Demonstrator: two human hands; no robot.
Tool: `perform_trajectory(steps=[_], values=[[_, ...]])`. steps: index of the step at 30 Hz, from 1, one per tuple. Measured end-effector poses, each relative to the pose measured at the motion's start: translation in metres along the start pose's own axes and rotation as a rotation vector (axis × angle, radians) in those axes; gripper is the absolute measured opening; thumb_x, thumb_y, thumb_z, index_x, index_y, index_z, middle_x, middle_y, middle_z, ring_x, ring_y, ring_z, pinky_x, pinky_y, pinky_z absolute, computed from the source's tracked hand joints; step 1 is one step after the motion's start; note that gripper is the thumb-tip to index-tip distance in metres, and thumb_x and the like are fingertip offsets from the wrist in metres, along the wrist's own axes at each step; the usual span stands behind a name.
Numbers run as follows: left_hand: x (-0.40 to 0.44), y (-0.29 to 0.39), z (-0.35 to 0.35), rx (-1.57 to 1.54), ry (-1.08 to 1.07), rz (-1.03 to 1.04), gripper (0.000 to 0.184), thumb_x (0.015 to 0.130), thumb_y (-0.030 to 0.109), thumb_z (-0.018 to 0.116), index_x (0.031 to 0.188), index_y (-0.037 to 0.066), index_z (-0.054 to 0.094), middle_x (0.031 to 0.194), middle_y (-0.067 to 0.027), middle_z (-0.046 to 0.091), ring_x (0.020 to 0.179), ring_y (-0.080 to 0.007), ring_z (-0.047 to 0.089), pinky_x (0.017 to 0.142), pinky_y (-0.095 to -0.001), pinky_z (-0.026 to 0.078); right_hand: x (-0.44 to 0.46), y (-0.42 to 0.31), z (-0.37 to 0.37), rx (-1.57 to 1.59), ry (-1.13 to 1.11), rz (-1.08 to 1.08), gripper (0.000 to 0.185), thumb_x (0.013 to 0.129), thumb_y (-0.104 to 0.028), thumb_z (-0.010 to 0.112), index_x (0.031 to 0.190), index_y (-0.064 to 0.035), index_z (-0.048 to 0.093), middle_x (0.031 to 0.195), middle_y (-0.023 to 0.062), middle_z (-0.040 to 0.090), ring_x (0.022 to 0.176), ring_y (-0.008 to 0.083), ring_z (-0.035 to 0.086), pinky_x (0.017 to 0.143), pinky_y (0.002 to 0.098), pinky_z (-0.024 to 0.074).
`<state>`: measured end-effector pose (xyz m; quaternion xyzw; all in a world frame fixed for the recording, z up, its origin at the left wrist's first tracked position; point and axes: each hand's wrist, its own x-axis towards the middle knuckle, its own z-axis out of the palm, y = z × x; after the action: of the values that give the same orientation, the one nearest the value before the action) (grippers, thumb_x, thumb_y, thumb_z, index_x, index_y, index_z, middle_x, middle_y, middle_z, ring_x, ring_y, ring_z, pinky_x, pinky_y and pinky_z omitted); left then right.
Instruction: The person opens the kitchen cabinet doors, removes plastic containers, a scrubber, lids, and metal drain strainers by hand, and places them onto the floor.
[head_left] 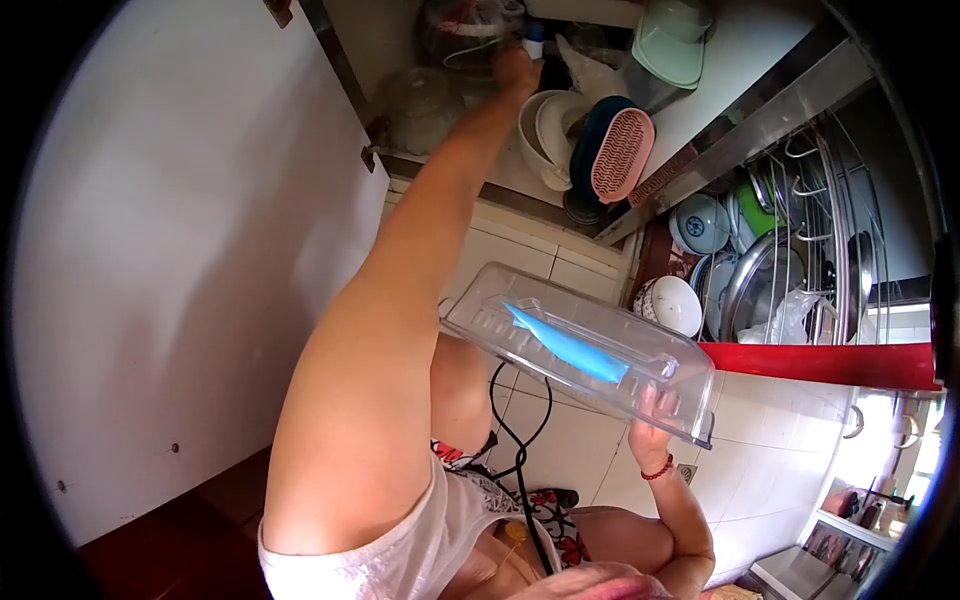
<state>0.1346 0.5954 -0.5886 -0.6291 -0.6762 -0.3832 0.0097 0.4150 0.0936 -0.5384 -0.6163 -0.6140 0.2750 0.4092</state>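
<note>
My left hand [515,70] reaches deep into the open cupboard, beside a blue-and-white bottle [534,40] and a clear plastic bag of things [465,30]; its fingers are too hidden to read. My right hand [652,410] holds a clear plastic lid [480,315] from beneath at its right end, with fingers seen through the plastic. A light blue piece [570,345] lies along the lid. White bowls [545,135] and a pink basket [622,155] in a dark blue one stand near the cupboard's front edge.
A white cupboard door [180,250] stands open at the left. The pull-out rack [800,230] at the right holds bowls and plates behind a red front [830,365]. A pale green container [670,50] sits inside the cupboard. A black cord [522,450] hangs before my body.
</note>
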Motion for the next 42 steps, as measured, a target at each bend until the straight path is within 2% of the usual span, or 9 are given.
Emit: perform_trajectory(steps=[7, 10, 12, 16, 23, 29, 32, 34, 42], values=[[-0.026, 0.01, -0.042, -0.026, -0.321, -0.012, 0.04, 0.069, 0.028, 0.065, 0.093, -0.004, 0.06, 0.089, -0.019, 0.063, 0.08, -0.0307, 0.061, 0.071, -0.0383, 0.048, -0.001, 0.015, 0.008, 0.085, -0.013, 0.081, 0.023, 0.088, -0.008, 0.046, 0.105, 0.0077, 0.049, 0.1, 0.0138, 0.055, 0.092, 0.0194, 0.051, 0.08, 0.0307, 0.0401], [-0.074, 0.024, -0.101, -0.136, -0.402, 0.088, 0.041, 0.071, 0.032, 0.065, 0.092, -0.002, 0.06, 0.083, -0.0142, 0.063, 0.074, -0.0239, 0.061, 0.065, -0.0351, 0.048, -0.001, 0.021, 0.013, -0.1, 0.064, -0.174, 0.026, 0.087, -0.013, 0.046, 0.107, 0.0042, 0.049, 0.089, 0.0182, 0.056, 0.075, 0.0283, 0.053, 0.067, 0.035, 0.042], [-0.095, -0.025, -0.057, -0.658, -0.772, -0.212, 0.038, 0.078, 0.035, 0.061, 0.092, 0.0, 0.059, 0.081, -0.0089, 0.061, 0.07, -0.0161, 0.058, 0.06, -0.0284, 0.046, 0.006, 0.001, 0.015, 0.049, 0.043, -0.112, 0.025, 0.087, -0.012, 0.045, 0.106, 0.0047, 0.05, 0.087, 0.0162, 0.058, 0.076, 0.025, 0.055, 0.071, 0.034, 0.0422], [-0.163, -0.009, -0.169, -0.934, -1.19, -0.259, 0.05, 0.087, 0.048, 0.044, 0.102, 0.003, 0.056, 0.093, -0.0083, 0.061, 0.077, -0.0154, 0.058, 0.073, -0.0276, 0.046, 0.009, -0.01, 0.02, 0.065, -0.044, -0.101, 0.025, 0.088, -0.012, 0.044, 0.106, 0.0046, 0.051, 0.091, 0.016, 0.059, 0.083, 0.0225, 0.057, 0.077, 0.033, 0.0418], [-0.228, -0.034, -0.265, -1.495, -1.073, -0.504, 0.063, 0.089, 0.054, 0.025, 0.113, 0.003, 0.054, 0.104, -0.0123, 0.058, 0.095, -0.0201, 0.054, 0.089, -0.0317, 0.038, 0.013, -0.04, 0.033, 0.133, 0.019, -0.04, 0.026, 0.088, -0.014, 0.044, 0.103, 0.0056, 0.052, 0.101, 0.0144, 0.058, 0.093, 0.0237, 0.053, 0.086, 0.0337, 0.0381], [-0.234, -0.024, -0.297, -1.694, -1.08, 0.193, 0.059, 0.082, 0.045, 0.051, 0.122, 0.002, 0.045, 0.119, -0.0153, 0.05, 0.105, -0.0243, 0.051, 0.088, -0.0375, 0.039, 0.024, -0.058, 0.051, 0.159, -0.06, -0.077, 0.026, 0.089, -0.015, 0.043, 0.108, 0.0026, 0.049, 0.102, 0.0125, 0.057, 0.094, 0.021, 0.054, 0.082, 0.0312, 0.0404], [-0.223, -0.03, -0.296, -1.615, -1.039, 0.056, 0.06, 0.078, 0.039, 0.059, 0.123, 0.002, 0.043, 0.12, -0.014, 0.05, 0.105, -0.0233, 0.052, 0.086, -0.0377, 0.041, 0.044, -0.074, 0.067, 0.238, -0.048, -0.041, 0.025, 0.089, -0.014, 0.044, 0.107, 0.0031, 0.049, 0.099, 0.0116, 0.058, 0.093, 0.0201, 0.054, 0.083, 0.0307, 0.0404], [-0.219, -0.03, -0.29, -1.476, -0.712, -0.205, 0.057, 0.079, 0.035, 0.061, 0.123, 0.003, 0.043, 0.117, -0.0123, 0.051, 0.099, -0.0201, 0.053, 0.086, -0.0353, 0.041, 0.06, -0.081, 0.079, 0.257, -0.035, -0.005, 0.025, 0.089, -0.013, 0.044, 0.107, 0.0034, 0.048, 0.098, 0.0115, 0.058, 0.093, 0.0195, 0.054, 0.083, 0.0304, 0.0403], [-0.201, -0.003, -0.247, -0.822, -0.411, -0.411, 0.052, 0.078, 0.034, 0.063, 0.113, -0.001, 0.048, 0.103, -0.0075, 0.056, 0.095, -0.0146, 0.053, 0.079, -0.028, 0.042, 0.134, -0.085, 0.145, 0.58, 0.327, -0.026, 0.024, 0.086, -0.013, 0.051, 0.103, 0.0051, 0.048, 0.093, 0.0112, 0.059, 0.087, 0.0152, 0.055, 0.08, 0.0285, 0.0417]])
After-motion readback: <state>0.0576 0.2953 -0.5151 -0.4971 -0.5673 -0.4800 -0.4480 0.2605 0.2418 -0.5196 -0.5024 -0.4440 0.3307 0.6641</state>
